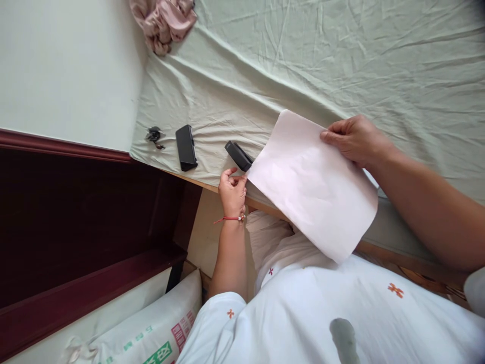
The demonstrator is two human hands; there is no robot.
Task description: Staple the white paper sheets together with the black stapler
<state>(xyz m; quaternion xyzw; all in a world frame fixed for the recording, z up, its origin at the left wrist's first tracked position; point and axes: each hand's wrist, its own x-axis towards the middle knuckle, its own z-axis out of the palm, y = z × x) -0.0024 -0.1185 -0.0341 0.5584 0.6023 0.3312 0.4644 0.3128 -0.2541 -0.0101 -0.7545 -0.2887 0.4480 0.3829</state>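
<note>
A blank white sheet of paper (pixel 310 182) is held at a slant over the bed's edge. My right hand (pixel 356 139) grips its far right edge, thumb on top and fingers underneath. At the paper's left corner, my left hand (pixel 232 193) pinches with thumb and forefinger. A black stapler (pixel 238 155) lies on the sheet just beyond my left fingers. Its right end meets the paper's corner, and I cannot tell whether the paper is between its jaws.
Left of the stapler lie a black rectangular case (pixel 186 147) and a small dark bundle, perhaps keys (pixel 153 134). A crumpled pink cloth (pixel 164 23) is at the far left of the green bedsheet (pixel 341 55). Below stand dark red wooden furniture (pixel 76 202) and a white printed sack (pixel 151 323).
</note>
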